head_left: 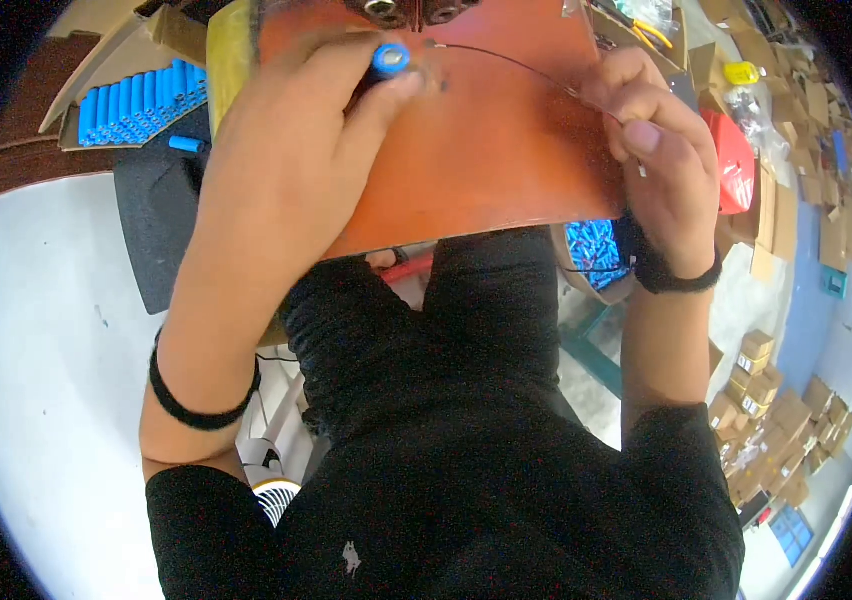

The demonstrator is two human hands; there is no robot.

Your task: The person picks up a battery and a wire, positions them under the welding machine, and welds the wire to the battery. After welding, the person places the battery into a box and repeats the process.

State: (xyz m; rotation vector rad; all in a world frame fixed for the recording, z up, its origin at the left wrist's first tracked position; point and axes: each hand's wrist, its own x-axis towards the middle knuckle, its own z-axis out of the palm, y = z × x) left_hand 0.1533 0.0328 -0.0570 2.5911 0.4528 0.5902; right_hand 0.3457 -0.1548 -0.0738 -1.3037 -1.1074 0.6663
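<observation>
Between the thumb and fingers of my left hand (291,150) is a blue cylindrical battery cell (391,59), its round end showing. That hand is partly blurred and hangs over the orange-brown work board (486,165). My right hand (671,150) is closed, pinching a thin dark wire (506,58) near one end. The wire arches leftward over the board, its far tip close to the cell; whether the two touch I cannot tell. A small pale piece (643,171) shows just below my right fingers.
Dark metal machine parts (416,12) stand at the board's far edge. On the left, a cardboard box (68,128) holds many blue cells, with a loose cell (186,145) beside it. A bin of blue cells (592,246) sits below the board's right corner, near a red container (731,165).
</observation>
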